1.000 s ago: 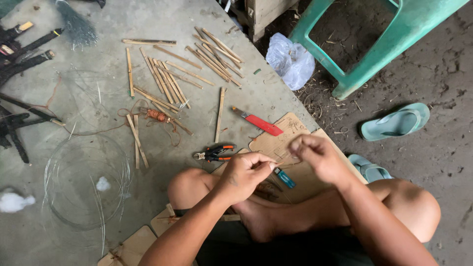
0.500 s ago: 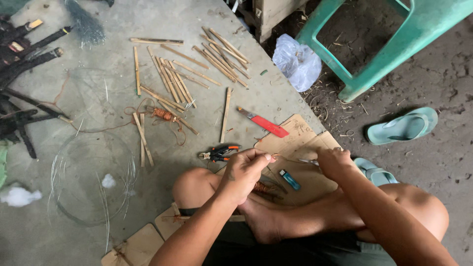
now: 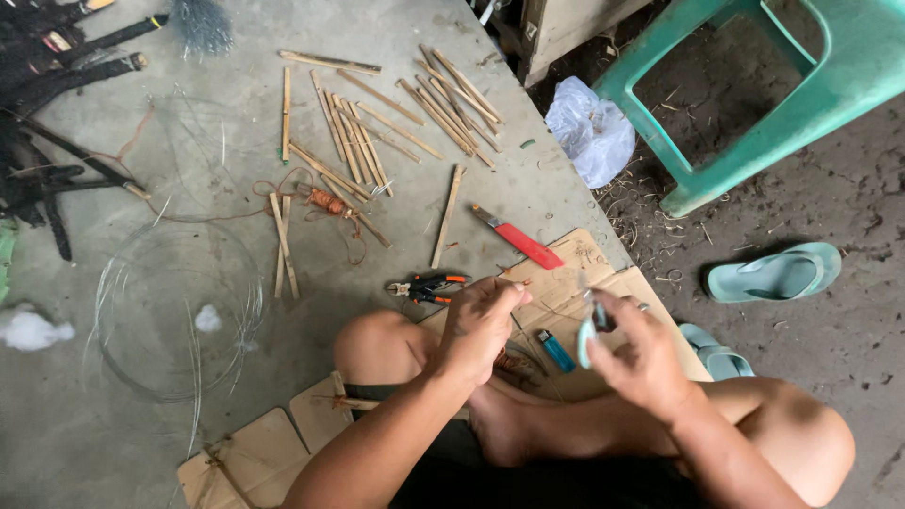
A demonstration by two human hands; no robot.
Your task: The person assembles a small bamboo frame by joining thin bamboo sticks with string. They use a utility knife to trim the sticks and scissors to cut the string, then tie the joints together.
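A person sat cross-legged on flattened cardboard [image 3: 575, 269] laid over a concrete floor [image 3: 113, 443], both hands raised over the lap. The left hand [image 3: 483, 325] was clenched, fingers curled in on something too small to make out; a reddish coil [image 3: 514, 363] showed just beneath it by the foot. The right hand [image 3: 636, 353] grasped a pale blue tool [image 3: 586, 341], seemingly small scissors, pinched between thumb and fingers and held upright, close beside the left hand. A fine strand appeared to run between the two hands, though it was too thin to tell for certain. A blue lighter [image 3: 556, 351] lay on the cardboard between and just below the hands. Just beyond the left hand lay pliers [image 3: 429, 286] with orange-and-black grips, and farther out a red-handled knife [image 3: 518, 240] rested at the cardboard's edge. Well beyond both hands, bamboo sticks [image 3: 363, 132] were scattered across the floor, with a spool of copper wire [image 3: 327, 201] among them. Off to the left hand's far side sat a coil of clear line [image 3: 179, 311] and a tuft of white fluff [image 3: 28, 330]. Out past the right hand stood a green plastic stool [image 3: 830, 85], with a white plastic bag [image 3: 589, 127] by its leg and a teal sandal [image 3: 778, 271] on the dirt nearby.
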